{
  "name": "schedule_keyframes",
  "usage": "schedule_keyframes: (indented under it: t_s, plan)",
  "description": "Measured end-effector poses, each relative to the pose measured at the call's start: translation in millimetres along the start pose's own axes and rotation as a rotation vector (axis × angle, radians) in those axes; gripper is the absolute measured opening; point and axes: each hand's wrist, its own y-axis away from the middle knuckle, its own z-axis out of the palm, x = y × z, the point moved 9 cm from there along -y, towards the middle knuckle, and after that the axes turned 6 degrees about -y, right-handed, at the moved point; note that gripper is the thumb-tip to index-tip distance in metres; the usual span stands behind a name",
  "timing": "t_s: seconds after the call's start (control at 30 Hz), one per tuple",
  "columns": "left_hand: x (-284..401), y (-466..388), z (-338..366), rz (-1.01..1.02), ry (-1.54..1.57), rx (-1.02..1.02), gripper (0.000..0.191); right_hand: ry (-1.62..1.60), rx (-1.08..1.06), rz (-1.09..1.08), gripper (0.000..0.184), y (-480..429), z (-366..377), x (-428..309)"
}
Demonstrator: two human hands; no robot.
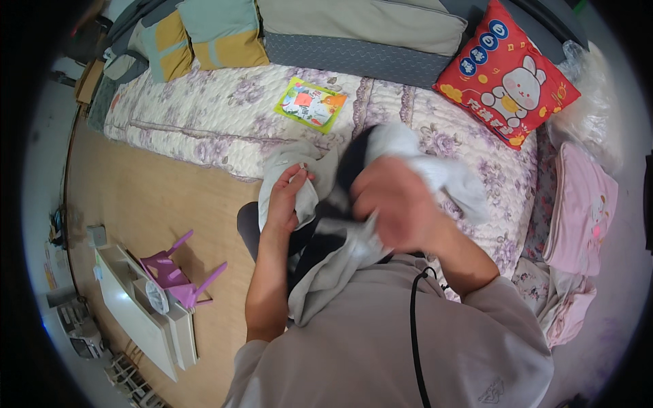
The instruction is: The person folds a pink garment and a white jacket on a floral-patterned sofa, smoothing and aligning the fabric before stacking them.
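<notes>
My left hand [286,196] grips the edge of a pale grey cloth garment [298,153], which drapes over my dark-trousered knee. Between thumb and fingers a small light bit of its edge shows. My right hand [395,201] is blurred by motion over my lap, its fingers curled. Beneath it a grey fold of cloth [336,255] rises to a peak near the palm; whether the fingers hold it is unclear. A whitish part of cloth [444,171], also blurred, spreads beyond this hand over the quilted bed cover [224,109]. I cannot tell whether these cloth parts are one garment.
On the bed lie a bright picture booklet or packet [311,104] and a red rabbit cushion [507,81]. Folded pink cloth [581,209] is at right. To the left, a purple child's chair [173,275] stands by a white low table [135,306] on the wooden floor [153,178].
</notes>
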Motion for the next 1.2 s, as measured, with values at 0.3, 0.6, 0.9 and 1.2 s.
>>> schedule_keyframes:
  t_s: [0.3, 0.6, 0.9, 1.2]
  plan:
    - [-18, -1, 0, 0.065, -0.171, 0.082, 0.024, -0.148, -0.937, 0.495, 0.024, 112, 152, 6]
    - [-32, -3, -26, 0.078, -0.163, 0.111, 0.023, -0.545, 0.059, 0.889, 0.026, 39, 72, 159]
    - [-31, -5, -17, 0.15, -0.315, 0.112, 0.025, 0.122, -0.375, 1.086, 0.071, 44, 201, 335]
    - [-36, -12, -3, 0.093, -0.261, 0.02, 0.023, 0.014, -0.471, 1.06, 0.084, 49, 205, 348]
